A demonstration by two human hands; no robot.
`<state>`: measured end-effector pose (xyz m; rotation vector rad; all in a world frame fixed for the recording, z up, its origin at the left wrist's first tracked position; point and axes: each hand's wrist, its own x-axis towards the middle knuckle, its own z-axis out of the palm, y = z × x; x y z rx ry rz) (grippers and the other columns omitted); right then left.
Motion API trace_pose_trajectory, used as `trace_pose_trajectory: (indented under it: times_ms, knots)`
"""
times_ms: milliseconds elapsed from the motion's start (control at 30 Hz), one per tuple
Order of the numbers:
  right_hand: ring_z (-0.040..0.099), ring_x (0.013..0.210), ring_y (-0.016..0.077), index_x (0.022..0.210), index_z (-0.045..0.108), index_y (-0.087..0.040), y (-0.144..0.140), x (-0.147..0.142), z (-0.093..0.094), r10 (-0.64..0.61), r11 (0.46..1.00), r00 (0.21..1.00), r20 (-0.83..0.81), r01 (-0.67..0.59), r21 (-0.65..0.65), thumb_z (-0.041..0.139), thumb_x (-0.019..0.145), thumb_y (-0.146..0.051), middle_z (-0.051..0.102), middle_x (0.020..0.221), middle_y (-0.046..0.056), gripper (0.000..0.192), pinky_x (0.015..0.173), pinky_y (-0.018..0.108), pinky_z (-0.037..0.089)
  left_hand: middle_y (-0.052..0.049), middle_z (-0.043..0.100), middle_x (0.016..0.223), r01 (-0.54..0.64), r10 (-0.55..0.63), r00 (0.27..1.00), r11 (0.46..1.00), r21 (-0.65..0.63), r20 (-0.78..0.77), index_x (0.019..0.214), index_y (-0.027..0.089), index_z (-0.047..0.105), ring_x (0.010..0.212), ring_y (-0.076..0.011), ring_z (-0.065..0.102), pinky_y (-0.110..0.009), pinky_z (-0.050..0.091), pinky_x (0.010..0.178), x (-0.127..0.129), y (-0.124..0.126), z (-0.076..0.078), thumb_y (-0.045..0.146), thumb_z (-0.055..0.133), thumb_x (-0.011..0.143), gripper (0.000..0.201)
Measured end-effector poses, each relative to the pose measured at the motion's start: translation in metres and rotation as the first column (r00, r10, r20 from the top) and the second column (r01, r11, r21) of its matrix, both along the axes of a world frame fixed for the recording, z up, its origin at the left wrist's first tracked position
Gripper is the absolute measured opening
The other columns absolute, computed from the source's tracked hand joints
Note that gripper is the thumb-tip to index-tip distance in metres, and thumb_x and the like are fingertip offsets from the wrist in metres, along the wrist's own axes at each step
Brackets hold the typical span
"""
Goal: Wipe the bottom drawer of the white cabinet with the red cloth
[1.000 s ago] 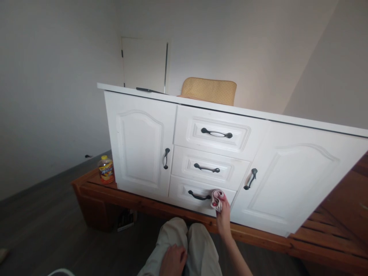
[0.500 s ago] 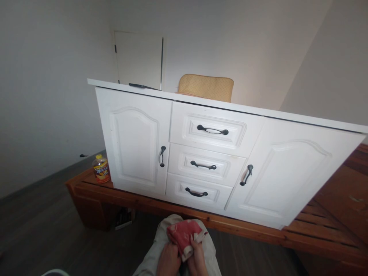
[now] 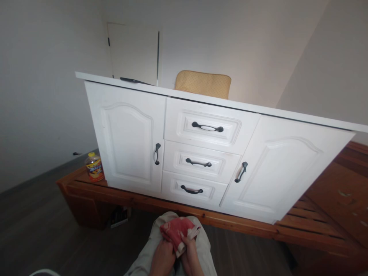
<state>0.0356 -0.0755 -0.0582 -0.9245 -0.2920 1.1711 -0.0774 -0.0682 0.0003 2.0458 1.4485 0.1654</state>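
A red and white patterned cloth (image 3: 175,231) is bunched up over my lap, above my knees in light trousers (image 3: 145,244). My left hand (image 3: 163,256) is closed on its lower left part, fingers curled under and partly hidden. On the right side of the cloth my right hand (image 3: 189,247) grips it, thumb on top. Just beyond my knees stands a white cabinet (image 3: 123,142) with two doors and three drawers, all closed, with dark handles. Neither hand touches the cabinet.
The cabinet rests on a brown slatted wooden bench (image 3: 241,221). A bottle with a yellow cap (image 3: 94,168) stands on the bench's left end. Behind the cabinet rises a tan chair back (image 3: 202,83). A dark flat object (image 3: 129,80) lies on the cabinet top. Beneath the bench is a dark box (image 3: 119,216).
The view has shifted slightly, so the cabinet and bench appear a little farther left and higher. Both hands keep hold of the cloth, with the right thumb a little higher on it.
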Motion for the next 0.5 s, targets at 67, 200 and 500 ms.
trace_pose_trajectory:
  times_ms: [67,200,500]
  knots:
    - [0.078,0.093,0.0344,0.093,0.076,-0.026,0.001,0.000,0.001,-0.009,0.999,0.997,-0.082,0.007,-0.031,0.085,0.047,-0.031,0.082,0.095,0.006,0.047,0.081,0.049,0.062,-0.010,0.079,0.125,-0.003,0.003,1.000,1.000,0.001,0.030,0.114,0.022,0.079,0.119,-0.0221,0.069,-0.028,0.044,0.103,0.000,0.000,0.003,0.019,0.047,0.096,0.037]
    - [0.077,0.095,0.0348,0.093,0.075,-0.027,0.002,0.000,0.001,0.007,0.998,0.995,-0.098,-0.013,-0.069,0.085,0.045,-0.031,0.081,0.096,0.005,0.049,0.078,0.047,0.062,-0.010,0.079,0.124,0.002,-0.002,0.999,1.000,-0.001,0.040,0.115,0.022,0.079,0.118,-0.0222,0.070,-0.028,0.045,0.102,0.000,-0.001,0.003,0.024,0.049,0.097,0.035]
    - [0.078,0.095,0.0322,0.090,0.074,-0.026,0.001,0.000,-0.011,0.000,1.000,0.998,-0.063,-0.001,-0.019,0.088,0.050,-0.035,0.082,0.095,0.004,0.043,0.084,0.046,0.062,-0.011,0.078,0.125,-0.039,0.041,0.998,0.999,0.036,-0.038,0.120,0.022,0.077,0.121,-0.0231,0.068,-0.030,0.044,0.105,0.001,-0.001,-0.009,0.018,0.045,0.095,0.041]
